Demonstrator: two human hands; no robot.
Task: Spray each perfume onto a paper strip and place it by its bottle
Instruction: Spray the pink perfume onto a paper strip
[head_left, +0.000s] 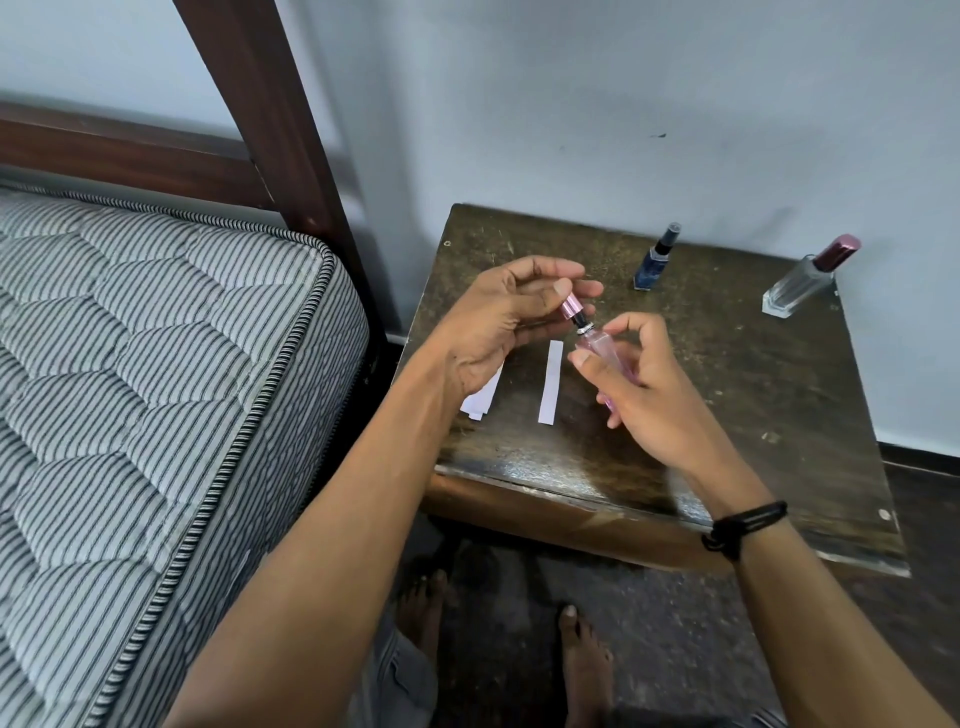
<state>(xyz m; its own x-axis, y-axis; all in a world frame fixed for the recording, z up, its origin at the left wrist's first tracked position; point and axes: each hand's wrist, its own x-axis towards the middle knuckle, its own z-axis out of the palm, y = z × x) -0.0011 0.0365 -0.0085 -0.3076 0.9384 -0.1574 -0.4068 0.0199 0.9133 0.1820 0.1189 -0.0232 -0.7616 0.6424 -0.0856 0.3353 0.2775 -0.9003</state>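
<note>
Left hand pinches cap, right hand grips pink bottle, clear of table edges.

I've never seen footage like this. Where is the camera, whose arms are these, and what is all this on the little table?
There is no machine here. A person wears one camera on the head, looking down, so the arms you see are their own. The right hand holds a pink bottle, and the left hand pinches its pink top. On the worn wooden table lie one white paper strip and a few more strips, partly hidden under the left hand. At the back stand a blue bottle and a clear bottle with a dark red cap. A striped mattress is to the left.
</note>
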